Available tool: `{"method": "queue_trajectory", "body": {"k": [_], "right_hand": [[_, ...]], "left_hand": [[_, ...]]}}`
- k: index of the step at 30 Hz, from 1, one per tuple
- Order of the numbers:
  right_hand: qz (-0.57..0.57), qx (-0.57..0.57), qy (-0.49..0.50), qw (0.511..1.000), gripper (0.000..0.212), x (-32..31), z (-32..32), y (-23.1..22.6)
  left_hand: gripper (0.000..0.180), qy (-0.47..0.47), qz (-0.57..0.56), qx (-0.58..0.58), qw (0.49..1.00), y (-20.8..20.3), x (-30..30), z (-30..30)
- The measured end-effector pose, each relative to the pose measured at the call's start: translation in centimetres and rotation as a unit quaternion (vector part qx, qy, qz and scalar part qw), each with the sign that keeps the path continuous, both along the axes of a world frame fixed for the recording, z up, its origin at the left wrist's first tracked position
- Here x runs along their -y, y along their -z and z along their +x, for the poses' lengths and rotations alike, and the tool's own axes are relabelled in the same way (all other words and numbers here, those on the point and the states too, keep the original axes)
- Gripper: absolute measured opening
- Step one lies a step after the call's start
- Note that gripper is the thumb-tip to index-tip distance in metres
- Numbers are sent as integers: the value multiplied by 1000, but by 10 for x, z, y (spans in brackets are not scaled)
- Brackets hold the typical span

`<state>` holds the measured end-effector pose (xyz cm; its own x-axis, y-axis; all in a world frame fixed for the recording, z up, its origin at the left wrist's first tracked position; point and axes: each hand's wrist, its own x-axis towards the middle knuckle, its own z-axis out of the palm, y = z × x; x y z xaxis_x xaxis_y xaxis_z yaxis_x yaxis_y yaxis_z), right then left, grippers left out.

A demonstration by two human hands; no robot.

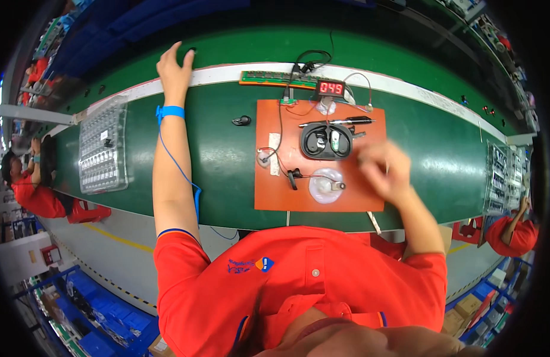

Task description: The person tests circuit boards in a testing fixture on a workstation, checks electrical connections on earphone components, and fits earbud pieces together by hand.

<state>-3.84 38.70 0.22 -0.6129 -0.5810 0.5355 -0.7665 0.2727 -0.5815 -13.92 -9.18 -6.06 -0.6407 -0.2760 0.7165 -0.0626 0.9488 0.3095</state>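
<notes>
My left hand point(175, 68) reaches to the far green strip, its thumb and fingers apart. Just past the thumb tip lies a small black piece point(193, 50). My right hand point(389, 169) is blurred, its fingers curled in at the right edge of the orange mat point(275, 199); a small dark spot shows at the fingertips, too smeared to name. Left of that hand sits an open black earbud case point(311, 156), with an earbud point(316, 141) in its left side and a pale shiny part in its right. A wired black piece point(294, 176) lies beside a round whitish pad point(318, 194).
A black earbud point(241, 121) lies left of the mat. Behind stand a red digital display point(331, 88), a green circuit strip point(263, 78) and loose cables. A pen point(358, 120) lies above the case. Clear trays point(102, 149) flank the bench; a blue cord point(178, 160) trails from my left wrist. Co-workers sit both sides.
</notes>
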Motion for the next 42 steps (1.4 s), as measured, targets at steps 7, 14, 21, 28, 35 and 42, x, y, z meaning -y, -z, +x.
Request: {"method": "queue_trajectory", "body": {"k": [7, 14, 21, 28, 35, 42], "right_hand": [[-1, 15, 293, 956, 17, -15, -133, 11], [58, -93, 71, 991, 37, 13, -56, -1], [133, -109, 62, 983, 55, 35, -7, -7], [20, 7, 47, 999, 34, 38, -4, 4], [47, 52, -55, 996, 28, 4, 23, -3], [98, -71, -42, 992, 28, 5, 31, -1]], "left_hand": [[18, 46, 20, 78, 996, -2, -12, -11], [18, 80, 213, 66, 972, -6, -22, 6], [20, 199, 357, -25, 912, -58, -101, 10], [21, 465, 373, 215, 773, -83, -197, 63], [20, 570, 222, 341, 714, -81, -225, 83], [26, 614, 103, 162, 766, -62, -236, 83]]}}
